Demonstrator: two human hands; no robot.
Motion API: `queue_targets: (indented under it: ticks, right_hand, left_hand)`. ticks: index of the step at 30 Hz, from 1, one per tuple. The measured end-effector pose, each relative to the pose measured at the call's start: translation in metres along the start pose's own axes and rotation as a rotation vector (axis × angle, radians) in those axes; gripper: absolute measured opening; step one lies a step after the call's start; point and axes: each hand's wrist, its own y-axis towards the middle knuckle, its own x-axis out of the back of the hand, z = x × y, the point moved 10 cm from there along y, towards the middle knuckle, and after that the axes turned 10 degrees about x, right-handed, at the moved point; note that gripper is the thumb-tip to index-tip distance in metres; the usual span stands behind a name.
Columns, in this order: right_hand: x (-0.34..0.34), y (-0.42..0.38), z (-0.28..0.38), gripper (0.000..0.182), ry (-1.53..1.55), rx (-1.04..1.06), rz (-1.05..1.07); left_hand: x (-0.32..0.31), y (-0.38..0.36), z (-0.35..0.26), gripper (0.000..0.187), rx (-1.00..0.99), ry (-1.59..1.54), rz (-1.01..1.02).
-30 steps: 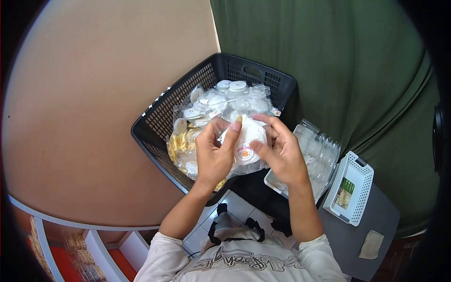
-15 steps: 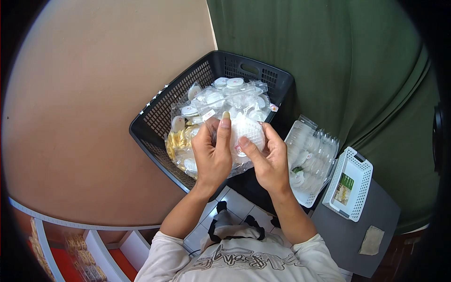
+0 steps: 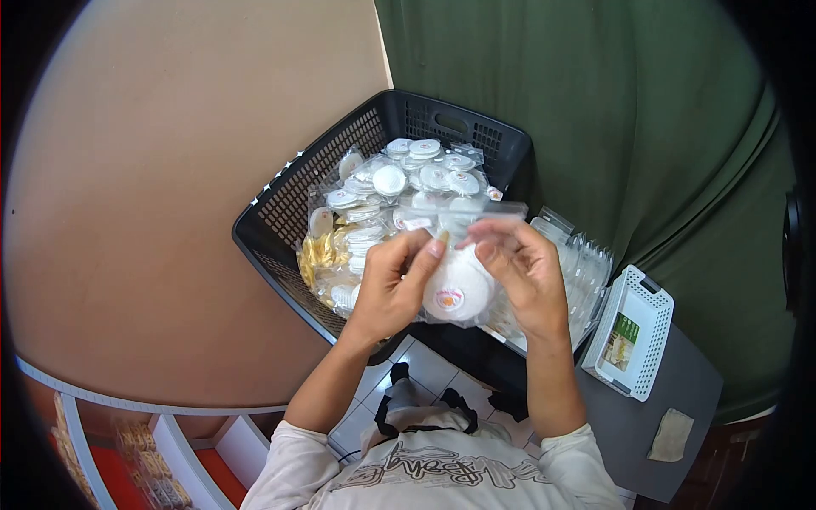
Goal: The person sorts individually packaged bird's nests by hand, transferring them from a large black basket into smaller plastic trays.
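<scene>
A clear plastic bag [image 3: 460,285] holding a white round disc, with a small printed label at its lower end, hangs in front of my chest. My left hand [image 3: 397,287] pinches the bag's left side near the top, thumb uppermost. Close to its upper right side is my right hand [image 3: 529,276], fingers apart and curled, slightly blurred, the thumb near the disc. The bag's transparent top strip sticks out above my right fingers. Behind and below the hands, a black basket [image 3: 285,200] holds many similar bagged white discs [image 3: 389,180] and some gold-coloured packs [image 3: 321,253].
To the right, a white tray [image 3: 551,223] holds rows of clear packages, partly hidden by my right hand. Beside it, a white perforated basket [image 3: 650,319] with a green-labelled packet stands on a grey table [image 3: 629,433]. A folded cloth [image 3: 671,435] lies there. Shelves [image 3: 183,450] stand lower left.
The bag has turned to show its label more fully and its top strip now shows. My right hand has shifted right and its fingers have come apart. My left hand has moved slightly right.
</scene>
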Motion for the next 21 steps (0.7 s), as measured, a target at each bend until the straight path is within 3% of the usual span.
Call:
queue_targets:
  ticks: [2, 6, 14, 20, 21]
  right_hand:
    - [0.001, 0.004, 0.001, 0.017, -0.036, -0.015, 0.014]
    - [-0.001, 0.007, 0.006, 0.016, -0.121, -0.025, 0.020]
    - [0.002, 0.008, 0.002, 0.015, 0.037, -0.099, 0.091]
    - [0.005, 0.005, -0.003, 0.015, 0.049, -0.163, 0.161]
    - [0.003, 0.004, -0.002, 0.016, -0.005, -0.167, 0.203]
  left_hand:
    - [-0.019, -0.002, -0.007, 0.023, -0.028, 0.152, 0.182]
    - [-0.008, 0.011, -0.011, 0.012, 0.079, -0.332, 0.042]
    - [-0.008, 0.019, -0.020, 0.010, 0.039, -0.241, 0.182]
    - [-0.015, 0.021, -0.008, 0.021, 0.140, -0.378, 0.327]
    - [-0.012, 0.020, -0.015, 0.022, 0.058, -0.218, 0.302]
